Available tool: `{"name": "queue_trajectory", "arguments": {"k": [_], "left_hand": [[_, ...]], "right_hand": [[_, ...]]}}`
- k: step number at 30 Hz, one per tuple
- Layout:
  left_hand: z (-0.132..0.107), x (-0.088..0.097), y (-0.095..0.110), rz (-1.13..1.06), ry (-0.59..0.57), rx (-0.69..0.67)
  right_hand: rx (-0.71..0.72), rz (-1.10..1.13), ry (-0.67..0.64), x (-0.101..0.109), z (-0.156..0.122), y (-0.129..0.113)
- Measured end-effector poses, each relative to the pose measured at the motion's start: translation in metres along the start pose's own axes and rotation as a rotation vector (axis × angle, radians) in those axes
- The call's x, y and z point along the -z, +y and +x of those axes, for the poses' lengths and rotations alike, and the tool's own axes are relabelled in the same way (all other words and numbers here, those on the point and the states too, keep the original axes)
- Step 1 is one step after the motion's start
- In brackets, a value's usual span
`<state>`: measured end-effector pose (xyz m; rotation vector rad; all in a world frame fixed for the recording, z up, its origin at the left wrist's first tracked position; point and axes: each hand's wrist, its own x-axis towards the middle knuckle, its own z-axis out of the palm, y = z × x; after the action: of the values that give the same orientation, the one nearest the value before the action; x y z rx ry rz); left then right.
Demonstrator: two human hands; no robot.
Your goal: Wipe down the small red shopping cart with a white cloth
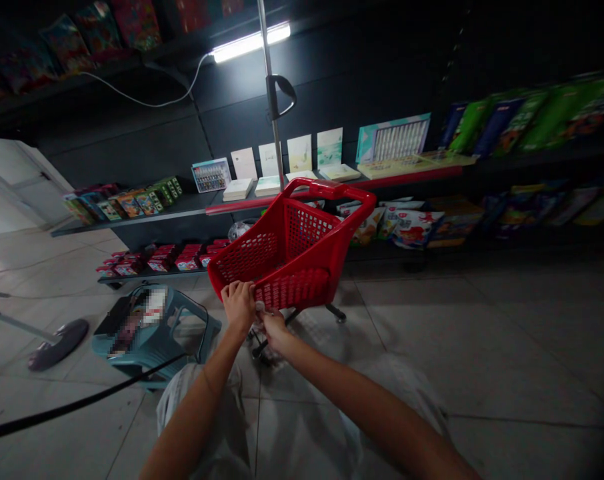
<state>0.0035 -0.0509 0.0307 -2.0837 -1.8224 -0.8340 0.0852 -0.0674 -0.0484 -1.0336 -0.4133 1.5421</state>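
A small red plastic shopping cart (302,283) with perforated basket walls stands on the tiled floor in front of me. My left hand (239,305) is closed over the rim at the basket's near corner, its fingers curled inward. Just to the right and slightly lower, my right hand (273,328) is closed against the outside of that corner. A small whitish spot (259,307) shows between the two hands, too small to name. What the right fingers pinch, if anything, is hidden. The cart's handle (327,189) points away toward the shelves.
Behind the cart run dark shelves holding books (299,155), marker sets (401,140), snack bags (416,227) and red boxes (165,259). On my left stand a blue-grey stool (182,340) with blurred-out items on it and a round stand base (59,345). A black cable (82,402) crosses there.
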Motion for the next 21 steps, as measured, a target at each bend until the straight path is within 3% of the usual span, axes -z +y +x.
{"name": "queue_trajectory", "arguments": {"k": [6,12,21], "left_hand": [[-0.005,-0.004,0.004,-0.023,0.063,0.075],[-0.01,-0.005,0.01,-0.055,0.04,0.11],[-0.012,-0.003,0.007,-0.118,0.007,0.084]], "right_hand": [[0.035,0.085,0.081,0.014,0.015,-0.049],[0.094,0.133,0.11,0.028,0.02,-0.096],[0.339,0.214,0.224,0.056,0.048,-0.15]]}}
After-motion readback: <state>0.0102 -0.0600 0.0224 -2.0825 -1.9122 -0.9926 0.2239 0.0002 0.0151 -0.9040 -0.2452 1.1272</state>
